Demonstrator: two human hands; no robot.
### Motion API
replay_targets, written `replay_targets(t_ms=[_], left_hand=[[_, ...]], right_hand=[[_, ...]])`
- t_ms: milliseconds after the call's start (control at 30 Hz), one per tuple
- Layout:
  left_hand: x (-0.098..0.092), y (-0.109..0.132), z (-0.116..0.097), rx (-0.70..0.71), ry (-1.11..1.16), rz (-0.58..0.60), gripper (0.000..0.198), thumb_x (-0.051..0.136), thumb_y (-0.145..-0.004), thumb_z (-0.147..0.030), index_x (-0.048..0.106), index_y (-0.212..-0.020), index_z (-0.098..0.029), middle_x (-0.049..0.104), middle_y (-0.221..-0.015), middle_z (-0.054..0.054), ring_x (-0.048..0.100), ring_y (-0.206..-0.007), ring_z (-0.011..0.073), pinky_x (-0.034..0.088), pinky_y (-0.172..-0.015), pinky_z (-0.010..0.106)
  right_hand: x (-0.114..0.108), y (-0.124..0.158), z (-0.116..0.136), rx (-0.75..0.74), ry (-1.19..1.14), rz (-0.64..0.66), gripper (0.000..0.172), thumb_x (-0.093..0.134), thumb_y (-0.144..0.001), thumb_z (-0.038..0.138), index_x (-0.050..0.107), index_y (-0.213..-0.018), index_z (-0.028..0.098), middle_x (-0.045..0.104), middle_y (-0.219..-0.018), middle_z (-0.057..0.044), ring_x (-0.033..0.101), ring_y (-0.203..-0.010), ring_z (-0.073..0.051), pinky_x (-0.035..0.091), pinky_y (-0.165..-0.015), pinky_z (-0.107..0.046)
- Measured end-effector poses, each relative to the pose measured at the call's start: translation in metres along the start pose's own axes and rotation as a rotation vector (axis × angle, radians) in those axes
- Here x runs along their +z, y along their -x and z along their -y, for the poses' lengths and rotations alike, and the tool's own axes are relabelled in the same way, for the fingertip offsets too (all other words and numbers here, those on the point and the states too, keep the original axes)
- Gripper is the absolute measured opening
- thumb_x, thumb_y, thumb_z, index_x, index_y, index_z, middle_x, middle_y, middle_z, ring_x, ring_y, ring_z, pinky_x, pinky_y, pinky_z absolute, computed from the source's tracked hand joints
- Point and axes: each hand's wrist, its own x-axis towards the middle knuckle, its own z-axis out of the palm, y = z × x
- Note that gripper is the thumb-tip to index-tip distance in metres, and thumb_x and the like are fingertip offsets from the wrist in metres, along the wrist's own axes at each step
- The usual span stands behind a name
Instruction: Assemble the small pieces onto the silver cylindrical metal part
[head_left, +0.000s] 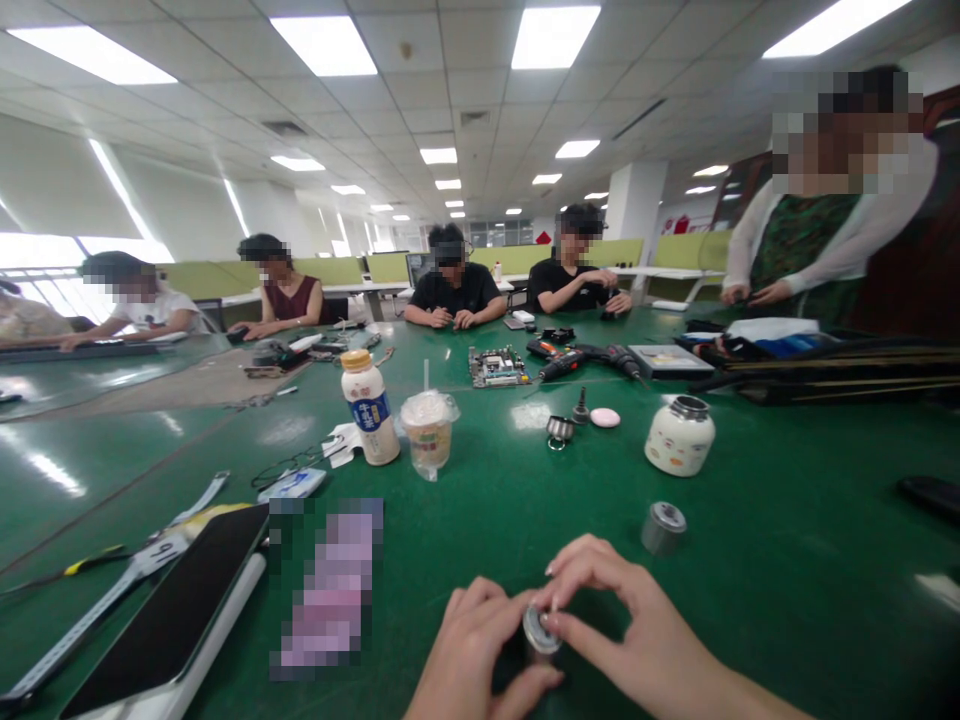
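Note:
A small silvery metal cylinder (541,634) with a round top stands near the table's front edge. My left hand (480,650) is wrapped round its left side, thumb low and index finger at the top rim. My right hand (626,625) has thumb and index finger pinched together over the top; whatever lies between these fingertips is too small to make out. Just beyond, to the right, stands a similar metal cylinder (664,528). Farther off are a white jar (680,436) with printed faces, a pink oval lid (605,418), a dark pointed part (580,405) and a small metal part (559,430).
On the left lie a tablet-like black slab (172,600), a strap (90,640) and a blurred purple item (334,590). A bottle (369,408) and a drink cup (429,432) stand mid-table. Behind are a circuit board (498,367), power drills (577,360) and several people.

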Motion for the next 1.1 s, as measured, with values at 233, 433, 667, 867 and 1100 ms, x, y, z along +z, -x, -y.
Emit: replay_targets(t_ms=[233,433,667,867,1100], left_hand=[[-0.001,-0.001,-0.001,0.002,-0.008,0.021,0.038,0.071,-0.083,-0.033,0.063,-0.119,-0.024,0.071,-0.097,0.004,0.057,-0.088,0.0221,0.043,-0.075,0.031],[0.0,-0.001,0.0,0.002,0.011,0.009,0.038,0.07,-0.083,-0.035,0.063,-0.119,-0.024,0.071,-0.094,0.005,0.058,-0.088,0.0222,0.044,-0.075,0.031],[0.002,0.006,0.007,0.019,0.124,-0.153,0.053,0.076,-0.07,-0.031,0.055,-0.118,-0.021,0.065,-0.108,0.008,0.059,-0.098,0.0249,0.048,-0.085,0.037],[-0.001,0.008,0.003,0.177,0.18,-0.284,0.036,0.067,-0.075,-0.021,0.059,-0.111,-0.023,0.063,-0.117,0.009,0.054,-0.112,0.0264,0.043,-0.096,0.042],[-0.005,0.0,0.003,0.111,0.128,-0.236,0.025,0.061,-0.088,-0.022,0.07,-0.11,-0.03,0.063,-0.125,0.007,0.049,-0.119,0.0257,0.04,-0.102,0.046]], right_hand=[[0.003,0.003,-0.006,-0.02,0.058,-0.042,0.009,0.067,-0.084,0.024,0.061,-0.078,0.022,0.064,-0.079,-0.002,0.062,-0.081,-0.02,0.049,-0.075,-0.033],[0.002,0.006,-0.01,-0.032,-0.007,-0.122,0.009,0.058,-0.089,0.024,0.054,-0.097,0.022,0.063,-0.077,-0.001,0.063,-0.077,-0.018,0.05,-0.076,-0.032],[0.006,0.013,-0.019,0.054,-0.067,0.127,0.037,0.063,-0.084,0.03,0.052,-0.119,0.021,0.062,-0.112,-0.01,0.059,-0.108,-0.025,0.048,-0.096,-0.04],[0.006,0.012,-0.022,0.081,-0.033,0.206,0.034,0.066,-0.083,0.033,0.059,-0.115,0.023,0.064,-0.112,-0.009,0.059,-0.107,-0.026,0.047,-0.095,-0.042],[0.009,0.011,-0.021,0.061,0.059,0.254,0.033,0.071,-0.08,0.028,0.063,-0.111,0.024,0.066,-0.107,-0.006,0.058,-0.1,-0.024,0.046,-0.091,-0.04]])
